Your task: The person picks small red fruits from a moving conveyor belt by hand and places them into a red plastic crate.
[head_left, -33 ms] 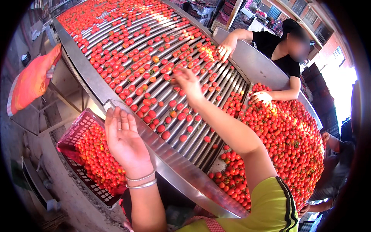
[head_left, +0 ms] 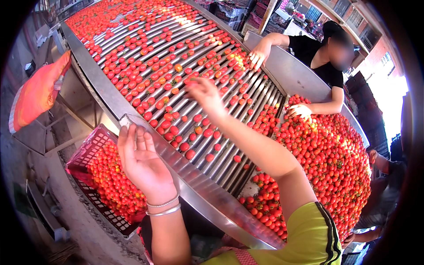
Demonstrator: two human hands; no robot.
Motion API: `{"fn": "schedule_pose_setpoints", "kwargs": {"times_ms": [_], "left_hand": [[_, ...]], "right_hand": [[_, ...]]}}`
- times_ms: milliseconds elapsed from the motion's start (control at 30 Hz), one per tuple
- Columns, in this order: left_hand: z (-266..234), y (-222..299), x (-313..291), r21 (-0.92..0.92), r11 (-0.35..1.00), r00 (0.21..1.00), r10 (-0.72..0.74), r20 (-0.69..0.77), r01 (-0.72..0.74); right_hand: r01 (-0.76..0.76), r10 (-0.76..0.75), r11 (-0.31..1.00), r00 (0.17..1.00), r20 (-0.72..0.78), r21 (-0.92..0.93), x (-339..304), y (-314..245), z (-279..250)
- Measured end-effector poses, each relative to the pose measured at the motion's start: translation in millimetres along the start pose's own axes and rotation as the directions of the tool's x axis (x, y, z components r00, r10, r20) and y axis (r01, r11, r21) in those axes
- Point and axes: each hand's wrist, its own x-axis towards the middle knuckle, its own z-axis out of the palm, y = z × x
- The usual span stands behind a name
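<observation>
Bright daylight from upper right; glare on steel rollers; fisheye bending, black vignette at rim; slight motion blur.

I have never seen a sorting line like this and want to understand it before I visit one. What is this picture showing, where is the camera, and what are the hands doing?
The camera sits on a worker's head and looks down, so the two forearms rising from the bottom edge belong to that person. Its fisheye lens bends straight edges.

The long metal surface is a roller table: rows of steel rods with small red tomatoes spread across them, plus a few orange ones.

The left hand is open, palm up, over the table's near rim, and holds nothing. Below it stands a pink plastic crate filled with tomatoes. The right hand reaches out over the rollers; it is blurred, so whether it grips a tomato cannot be told.

On the right lies a big heap of tomatoes. A co-worker in black stands across, one hand on the rollers, the other on the heap.
</observation>
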Motion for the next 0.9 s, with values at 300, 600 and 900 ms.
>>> {"fn": "schedule_pose_setpoints", "kwargs": {"times_ms": [300, 600, 900], "left_hand": [[24.1, 28.6, -10.5, 0.195, 0.915, 0.929, 0.367, -0.038, -0.353], [4.3, 5.8, -3.6, 0.046, 0.997, 0.997, -0.059, 0.056, 0.056], [4.4, -17.0, -14.7, 0.096, 0.982, 0.976, -0.172, 0.13, 0.16]], "right_hand": [[0.537, -0.307, 0.826, 0.683, 0.663, -0.17, -46.9, -46.2, 143.9], [0.585, -0.483, 0.756, 0.801, 0.353, -0.293, -114.3, -12.6, 37.9], [0.07, 0.308, 0.273, 0.939, 0.156, -0.96, -318.1, -38.9, -187.5]]}}
